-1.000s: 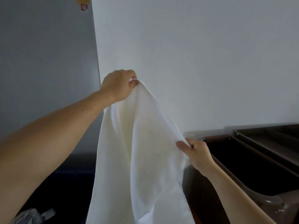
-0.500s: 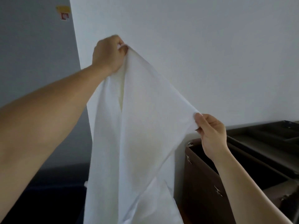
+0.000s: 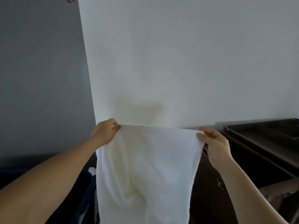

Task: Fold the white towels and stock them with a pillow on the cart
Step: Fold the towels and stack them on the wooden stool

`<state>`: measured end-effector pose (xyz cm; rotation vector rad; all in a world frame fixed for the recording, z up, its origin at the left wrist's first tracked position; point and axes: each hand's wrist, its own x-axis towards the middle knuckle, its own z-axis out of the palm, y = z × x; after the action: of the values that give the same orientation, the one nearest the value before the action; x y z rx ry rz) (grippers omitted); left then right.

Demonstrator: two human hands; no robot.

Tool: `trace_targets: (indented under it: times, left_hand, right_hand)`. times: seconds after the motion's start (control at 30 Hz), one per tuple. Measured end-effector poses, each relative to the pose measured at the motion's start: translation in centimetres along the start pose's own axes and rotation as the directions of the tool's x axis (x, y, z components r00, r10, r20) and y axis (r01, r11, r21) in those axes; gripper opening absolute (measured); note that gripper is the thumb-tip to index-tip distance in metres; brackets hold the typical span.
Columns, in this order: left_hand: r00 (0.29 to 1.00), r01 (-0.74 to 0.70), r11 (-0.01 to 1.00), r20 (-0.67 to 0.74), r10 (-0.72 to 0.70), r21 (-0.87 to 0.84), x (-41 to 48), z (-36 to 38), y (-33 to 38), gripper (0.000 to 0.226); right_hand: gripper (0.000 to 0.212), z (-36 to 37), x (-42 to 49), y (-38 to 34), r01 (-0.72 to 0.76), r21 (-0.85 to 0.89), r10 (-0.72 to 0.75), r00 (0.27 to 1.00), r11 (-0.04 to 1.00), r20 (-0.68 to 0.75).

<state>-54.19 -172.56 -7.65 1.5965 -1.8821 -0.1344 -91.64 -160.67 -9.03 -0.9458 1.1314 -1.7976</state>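
Since the earlier frame: right hand [image 3: 215,143] risen level with left hand [image 3: 105,134]; top edge now taut. Towel [image 3: 145,167]: white, hanging before the wall [image 3: 178,62], beside the cart [image 3: 262,143]. Each hand pinches one upper corner. Step, judged: opening for first fold. Advice: keep corners level, tension even; bring corners together squarely, letting the centre crease drop out.

One towel [image 3: 145,167], two hands [image 3: 105,134], one cart [image 3: 262,143]

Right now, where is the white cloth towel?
In the head view, the white cloth towel hangs centre frame before the pale wall, its top corners pinched by the left hand and right hand.
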Motion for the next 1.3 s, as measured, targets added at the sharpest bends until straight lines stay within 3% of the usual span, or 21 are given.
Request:
trace_targets:
  times: [0.17,0.37,0.5,0.63,0.73,0.8,0.93,1.1,1.3]
  left_hand:
    - [0.998,0.039,0.999,0.047,-0.039,0.001,-0.9,0.2,-1.6,0.016]
    - [0.977,0.085,0.996,0.201,-0.076,-0.038,-1.9,0.9,-2.0,0.018]
    - [0.951,0.269,0.923,0.228,-0.21,-0.274,-1.8,0.8,-2.6,0.018]
    - [0.954,0.297,0.893,0.142,-0.263,-0.338,-1.8,-0.3,-1.4,0.042]
    - [0.975,0.222,0.906,0.057,-0.216,-0.36,-3.6,0.2,2.7,0.046]
    - [0.982,0.183,0.91,0.031,-0.185,-0.373,-5.6,1.5,5.6,0.041]
    - [0.982,0.187,0.846,0.062,-0.181,-0.499,-9.7,5.0,8.7,0.021]
    - [0.948,0.315,0.719,0.164,-0.274,-0.619,-11.7,6.5,8.8,0.038]
    - [0.956,0.282,0.746,0.109,-0.273,-0.603,-12.1,6.5,8.7,0.026]
  right_hand:
    - [0.058,0.2,0.2,1.6,-0.097,0.176,0.093,0.995,0.979,0.036]
    - [0.039,0.9,0.9,2.8,-0.175,0.294,0.215,0.97,0.94,-0.11]
    - [0.03,1.6,0.7,3.0,-0.16,0.126,0.191,0.937,0.979,-0.291]
    - [0.02,3.4,0.0,2.7,-0.045,-0.159,-0.026,0.909,0.986,-0.415]
    - [0.015,6.8,-1.5,3.2,0.02,-0.454,-0.186,0.928,0.891,-0.323]
    - [0.011,9.4,-2.9,3.8,0.087,-0.542,-0.242,0.944,0.836,-0.223]
    - [0.014,13.1,-5.7,5.5,0.206,-0.585,-0.292,0.955,0.785,-0.056]
    - [0.011,13.6,-8.1,7.7,0.235,-0.62,-0.256,0.965,0.748,0.057]
    - [0.013,13.7,-9.3,8.3,0.272,-0.611,-0.272,0.958,0.743,0.096]
